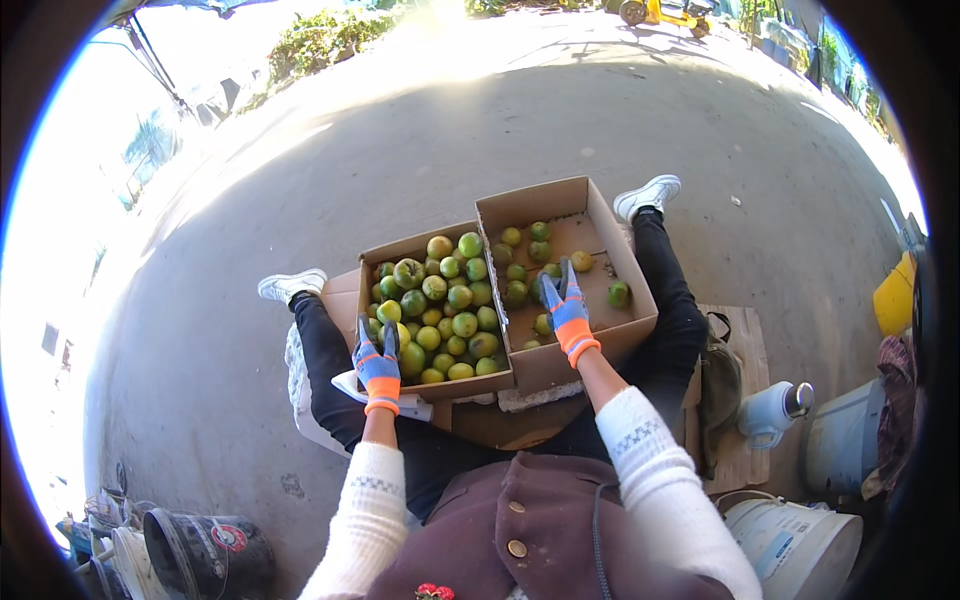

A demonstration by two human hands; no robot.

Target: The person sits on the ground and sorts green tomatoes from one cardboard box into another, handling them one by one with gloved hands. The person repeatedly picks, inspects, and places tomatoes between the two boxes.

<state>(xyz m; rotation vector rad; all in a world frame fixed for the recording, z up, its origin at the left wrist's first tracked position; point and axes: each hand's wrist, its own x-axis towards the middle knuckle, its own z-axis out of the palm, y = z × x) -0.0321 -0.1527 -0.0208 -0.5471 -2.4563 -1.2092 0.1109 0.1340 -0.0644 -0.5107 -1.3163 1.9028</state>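
Note:
My left hand, in a blue and orange knit work glove, is at the near left corner of the left cardboard box. Its fingers are spread beside the green tomatoes that fill this box. My right hand, gloved alike, reaches over the near wall of the right cardboard box. Its fingertips are among green tomatoes there, close to a yellowish tomato; whether they grip one is hidden. Several more tomatoes lie along that box's left side, and a lone green tomato sits near its right wall.
My outstretched legs flank the boxes, in white shoes. At right are a bag, a light-blue vacuum jug, and a white bucket on its side. A black bucket lies at lower left. Concrete ground extends ahead.

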